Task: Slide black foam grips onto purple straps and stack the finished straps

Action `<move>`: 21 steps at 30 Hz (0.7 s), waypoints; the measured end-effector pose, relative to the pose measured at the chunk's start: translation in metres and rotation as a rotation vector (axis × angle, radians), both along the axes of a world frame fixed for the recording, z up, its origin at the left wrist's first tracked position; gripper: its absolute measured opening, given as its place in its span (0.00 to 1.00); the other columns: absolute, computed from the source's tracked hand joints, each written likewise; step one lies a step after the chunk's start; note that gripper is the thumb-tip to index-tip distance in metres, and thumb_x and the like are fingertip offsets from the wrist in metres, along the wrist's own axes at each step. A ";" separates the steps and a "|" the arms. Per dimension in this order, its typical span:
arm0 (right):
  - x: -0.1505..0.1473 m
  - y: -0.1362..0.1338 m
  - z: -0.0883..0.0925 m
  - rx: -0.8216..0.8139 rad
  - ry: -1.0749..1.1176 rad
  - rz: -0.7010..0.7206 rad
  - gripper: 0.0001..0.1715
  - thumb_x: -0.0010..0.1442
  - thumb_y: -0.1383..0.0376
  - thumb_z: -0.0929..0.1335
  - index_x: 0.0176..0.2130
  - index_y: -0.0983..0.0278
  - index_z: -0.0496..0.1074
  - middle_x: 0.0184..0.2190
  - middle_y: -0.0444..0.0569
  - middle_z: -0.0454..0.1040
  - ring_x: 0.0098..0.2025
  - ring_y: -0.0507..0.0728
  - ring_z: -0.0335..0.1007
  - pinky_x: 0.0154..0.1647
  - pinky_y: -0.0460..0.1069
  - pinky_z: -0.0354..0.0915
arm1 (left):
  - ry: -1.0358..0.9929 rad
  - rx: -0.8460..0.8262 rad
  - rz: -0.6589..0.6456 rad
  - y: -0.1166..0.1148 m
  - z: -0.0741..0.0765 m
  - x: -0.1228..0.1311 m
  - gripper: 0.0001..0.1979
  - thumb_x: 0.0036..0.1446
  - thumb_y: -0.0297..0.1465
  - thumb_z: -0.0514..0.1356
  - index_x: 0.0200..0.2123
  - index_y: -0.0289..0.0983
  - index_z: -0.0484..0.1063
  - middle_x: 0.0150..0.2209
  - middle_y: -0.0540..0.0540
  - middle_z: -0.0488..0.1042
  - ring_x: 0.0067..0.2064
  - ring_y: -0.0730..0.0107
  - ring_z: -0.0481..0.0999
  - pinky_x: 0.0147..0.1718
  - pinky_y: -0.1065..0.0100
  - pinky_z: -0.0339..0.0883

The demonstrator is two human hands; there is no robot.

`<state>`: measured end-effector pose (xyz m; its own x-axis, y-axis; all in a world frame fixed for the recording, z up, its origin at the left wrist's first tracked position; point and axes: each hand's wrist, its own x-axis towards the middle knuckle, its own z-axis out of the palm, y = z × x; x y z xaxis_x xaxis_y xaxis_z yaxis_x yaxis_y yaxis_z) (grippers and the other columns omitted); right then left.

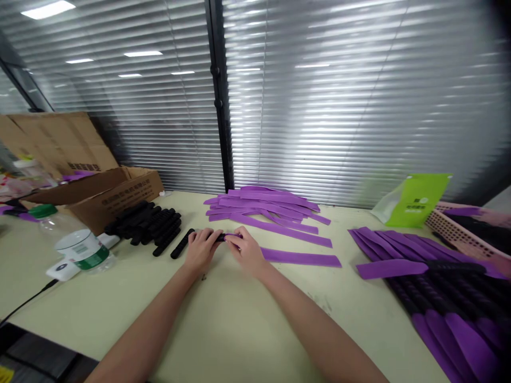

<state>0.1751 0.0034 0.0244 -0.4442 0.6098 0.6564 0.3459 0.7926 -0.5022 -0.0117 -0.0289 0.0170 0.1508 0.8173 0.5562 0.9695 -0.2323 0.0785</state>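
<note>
My left hand (202,250) is closed round a short black ribbed tube (221,237), held level just above the table. At the tube's right end, my right hand (247,252) pinches a purple strip close to the opening. How far the strip goes inside is hidden by my fingers. A flat purple strip (301,258) shows to the right of my right hand; whether it is the pinched one I cannot tell. A loose black tube (179,246) lies left of my left hand, beside a pile of black tubes (147,223). Behind my hands is a heap of purple strips (267,205).
Purple strips with black tubes round their middles (455,287) are stacked at right. Behind them stand a green pouch (419,202) and a pink basket (451,229). At left are a cardboard box (120,197), a plastic bottle (85,250) and a white device (63,269) with a cable.
</note>
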 end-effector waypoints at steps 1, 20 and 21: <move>0.002 0.001 0.002 -0.014 -0.017 0.002 0.15 0.65 0.61 0.61 0.44 0.59 0.75 0.38 0.49 0.65 0.37 0.53 0.65 0.39 0.48 0.64 | 0.002 -0.008 -0.002 0.000 -0.001 0.000 0.16 0.63 0.36 0.52 0.53 0.45 0.67 0.43 0.43 0.72 0.46 0.58 0.69 0.45 0.58 0.53; 0.006 0.006 0.019 -0.030 -0.038 0.040 0.10 0.62 0.63 0.64 0.37 0.59 0.76 0.36 0.47 0.66 0.36 0.52 0.64 0.39 0.48 0.62 | -0.027 0.092 0.030 -0.002 -0.005 0.006 0.17 0.63 0.37 0.51 0.53 0.45 0.68 0.44 0.42 0.73 0.47 0.59 0.70 0.45 0.59 0.53; 0.007 0.006 0.019 -0.025 -0.039 0.040 0.11 0.63 0.62 0.64 0.38 0.59 0.76 0.36 0.47 0.66 0.36 0.52 0.64 0.40 0.48 0.62 | -0.034 0.096 0.037 -0.002 -0.005 0.007 0.17 0.64 0.37 0.51 0.53 0.45 0.68 0.45 0.42 0.73 0.47 0.59 0.70 0.45 0.59 0.54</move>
